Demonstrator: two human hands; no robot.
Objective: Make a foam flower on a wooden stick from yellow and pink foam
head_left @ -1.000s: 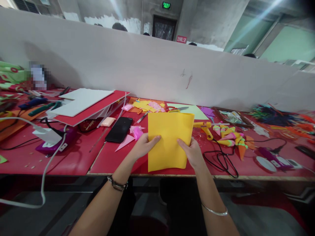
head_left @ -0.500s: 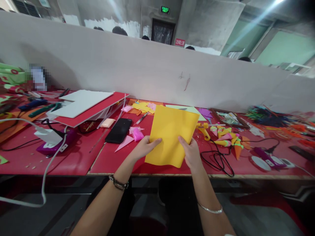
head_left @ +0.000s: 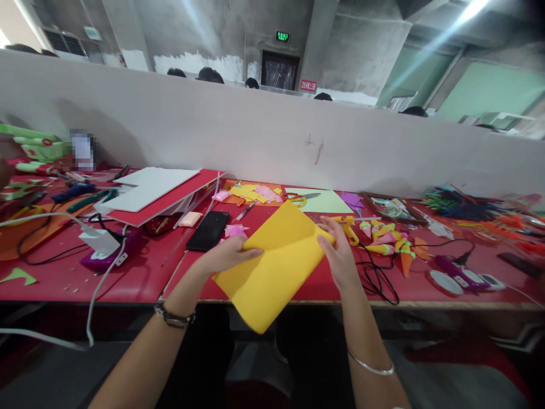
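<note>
A yellow foam sheet [head_left: 272, 270] is held up in front of me, tilted, with one corner pointing down past the table's front edge. My left hand [head_left: 227, 254] grips its left side, thumb on top and the other fingers hidden beneath. At the right corner, my right hand [head_left: 338, 250] pinches the sheet between thumb and fingers. Behind the sheet lie yellow-handled scissors [head_left: 300, 200] on a pale green sheet [head_left: 330, 200]. A yellow glue gun [head_left: 347, 227] rests just beyond my right hand, beside several small yellow and pink cones [head_left: 385, 237].
Left of the sheet are a black phone [head_left: 208, 231], a pink packet [head_left: 236, 230] and white boards [head_left: 155, 184] stacked on red ones. Purple power strips [head_left: 113, 250] with cables lie on both sides. A white partition [head_left: 255, 136] runs along the back of the red table [head_left: 145, 278].
The yellow foam sheet has turned from nearly upright to diagonal, its lower corner dropping. My right hand has shifted to the sheet's corner; my left hand has moved slightly left.
</note>
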